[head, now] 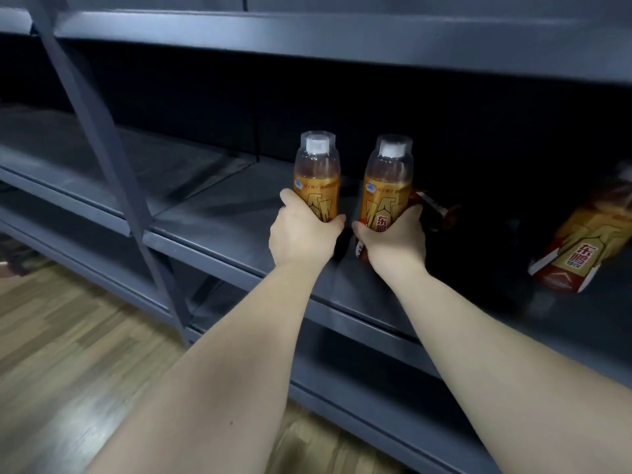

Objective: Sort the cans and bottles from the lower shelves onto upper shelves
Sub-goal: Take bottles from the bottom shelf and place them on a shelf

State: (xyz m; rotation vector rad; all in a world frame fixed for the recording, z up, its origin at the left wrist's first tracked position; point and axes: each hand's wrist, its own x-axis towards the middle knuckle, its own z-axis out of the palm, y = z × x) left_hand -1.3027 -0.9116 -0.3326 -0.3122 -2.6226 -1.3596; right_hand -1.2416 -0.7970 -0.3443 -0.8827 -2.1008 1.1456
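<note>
– Fingers [286,197] on my left hand [301,234] are curled round the lower half of the left bottle [316,179], thumb hooked round the other side. That's a full wrap, not a pinch. Same deal on my right hand [393,244]: fingers and thumb wrapped round the right bottle [386,186].

– ok, what's around you? biggest stuff first pls

– Biggest is the rack [342,42], dark grey metal, filling most of my feed. Then the floor [68,354], wood planks, bottom left. Then the brace [102,138], a grey bar running diagonally down the front of the rack on the left. Then the shelf [219,217] I'm reaching onto, which is the middle board, with another level below it and one above. Both my bare forearms come in from the bottom of the frame.

– and the bottles, on the board or in the air?

– Can't tell tbh, my hands hide the bottoms. Both are upright over that middle shelf near its front edge, side by side, close but not touching. Orange labels, clear domes over white caps. Off to the right on the same shelf there's a tipped bottle [581,248] with the same label, lying on its side, well apart from my hands. Just behind my right hand another lying bottle [441,213] pokes out of the dark. I only see part of it, and it's blurry.
</note>
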